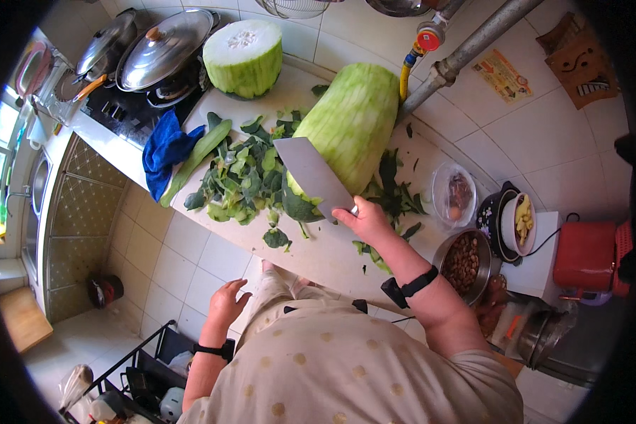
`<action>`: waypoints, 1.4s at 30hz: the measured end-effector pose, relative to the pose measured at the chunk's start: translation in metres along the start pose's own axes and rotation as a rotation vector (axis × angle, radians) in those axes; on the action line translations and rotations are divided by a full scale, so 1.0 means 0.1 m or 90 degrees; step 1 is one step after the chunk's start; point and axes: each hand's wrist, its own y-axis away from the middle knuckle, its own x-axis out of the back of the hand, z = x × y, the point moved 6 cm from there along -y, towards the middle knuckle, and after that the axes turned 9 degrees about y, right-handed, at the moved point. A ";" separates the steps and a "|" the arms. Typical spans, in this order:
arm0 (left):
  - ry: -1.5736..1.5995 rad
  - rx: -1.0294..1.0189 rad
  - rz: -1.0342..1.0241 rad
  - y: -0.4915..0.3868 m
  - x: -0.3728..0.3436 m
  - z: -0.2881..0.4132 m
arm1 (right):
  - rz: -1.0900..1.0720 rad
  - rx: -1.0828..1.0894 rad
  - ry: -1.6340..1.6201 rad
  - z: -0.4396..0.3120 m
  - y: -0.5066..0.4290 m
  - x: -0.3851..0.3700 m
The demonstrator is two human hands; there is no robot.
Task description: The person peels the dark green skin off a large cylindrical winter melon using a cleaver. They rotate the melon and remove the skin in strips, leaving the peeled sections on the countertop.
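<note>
My right hand [368, 220] grips the handle of a broad cleaver [315, 172]. Its grey blade lies flat to my view across the near end of a large peeled winter melon [355, 122], where a dark green unpeeled piece [298, 204] shows below the blade. I cannot tell whether the blade touches the flesh. My left hand [228, 302] hangs in front of the counter, fingers apart and holding nothing. A heap of green peelings [249, 177] lies left of the melon. Farther back stands a cut melon section [244, 61], its white face up.
A lidded wok [167, 50] sits on the black stove [122, 114] at the far left. A blue cloth [169, 151] lies by a long peel strip [199, 159]. Rightward are a plastic-covered bowl [454, 196], a metal bowl of nuts [462, 259] and a gas pipe [456, 66] behind.
</note>
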 end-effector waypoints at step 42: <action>0.945 0.164 -0.049 -1.40 -0.82 0.96 | -0.106 0.006 0.148 0.19 0.33 0.49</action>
